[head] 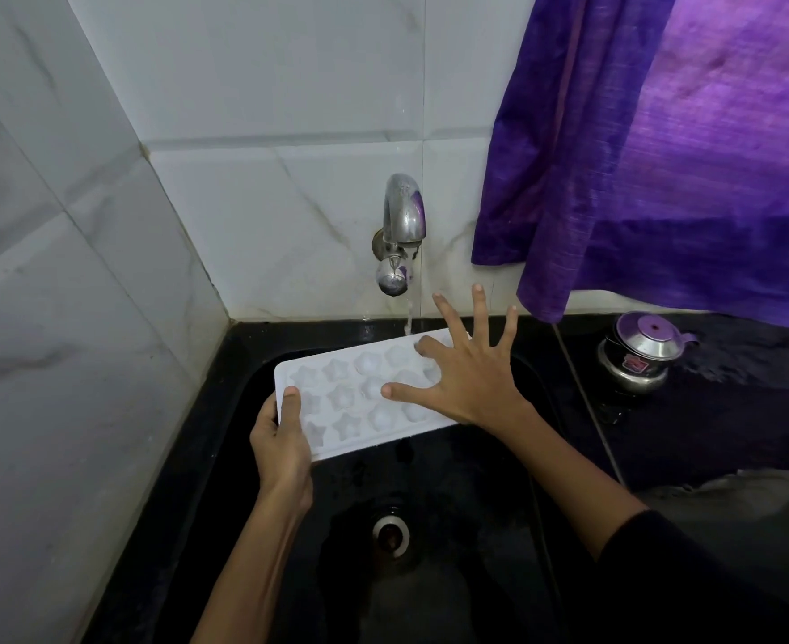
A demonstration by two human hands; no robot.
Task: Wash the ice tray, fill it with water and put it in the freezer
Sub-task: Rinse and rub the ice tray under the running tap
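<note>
— Inspector: Where is the white plastic ice tray with star-shaped moulds [360, 402]?

— Assessor: Centre frame, over the black sink [453, 574], its far end under the stream from the chrome wall tap [404, 225]. Your left hand [281, 439] grasps its near-left edge; your right hand [466, 374] lies splayed on the moulds, grip released.

— Inspector: Step?

— Assessor: Washing, I judge. Next, rub each mould, then level the tray for filling.

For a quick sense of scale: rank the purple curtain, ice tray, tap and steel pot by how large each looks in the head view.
1. Purple curtain, by far the largest.
2. Ice tray.
3. Tap and steel pot look about alike, so I leave them unranked; the tray is also nearer the camera, which flatters it.
</note>
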